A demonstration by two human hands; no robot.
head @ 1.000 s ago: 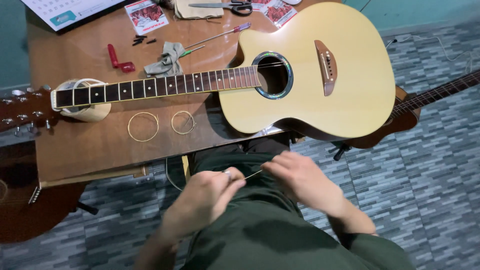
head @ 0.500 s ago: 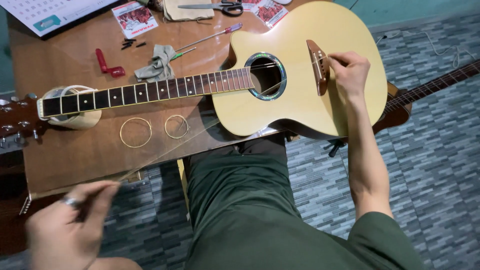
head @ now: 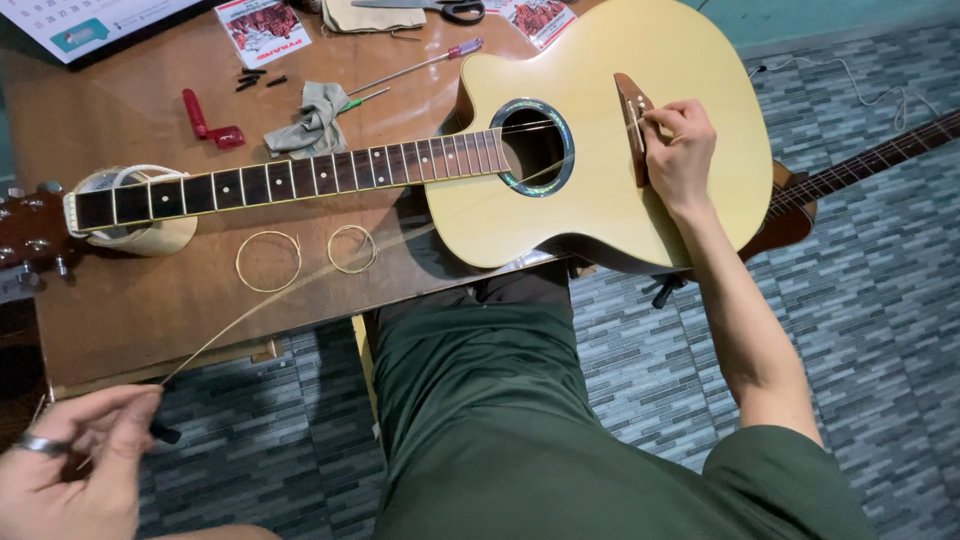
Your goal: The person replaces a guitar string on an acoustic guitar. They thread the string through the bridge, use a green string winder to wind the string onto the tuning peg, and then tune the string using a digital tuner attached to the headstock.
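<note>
A second ago both hands worked close together over the lap, low in the frame; half a second ago they had already parted. Now the right hand (head: 682,148) rests at the bridge (head: 634,112) of the pale acoustic guitar (head: 610,150) in the upper right, its fingertips closed on the bridge end of a guitar string (head: 300,285). The left hand (head: 75,465) sits at the lower left corner, its grip pinched shut on the other end of that string. The string runs as a thin bright line from the bridge, across the soundhole (head: 535,145), over the front edge of the wooden surface (head: 130,310), down to the left fingers, and it looks drawn nearly straight.

So the string has gone from a bunch between the hands to a full stretched length, one end now at the bridge.

Two coiled strings (head: 268,262) lie on the surface just below the guitar's neck (head: 290,185). A grey cloth (head: 312,120), a red tool (head: 210,122) and a screwdriver (head: 420,68) lie above the neck, and scissors (head: 440,10) sit at the top edge.
</note>
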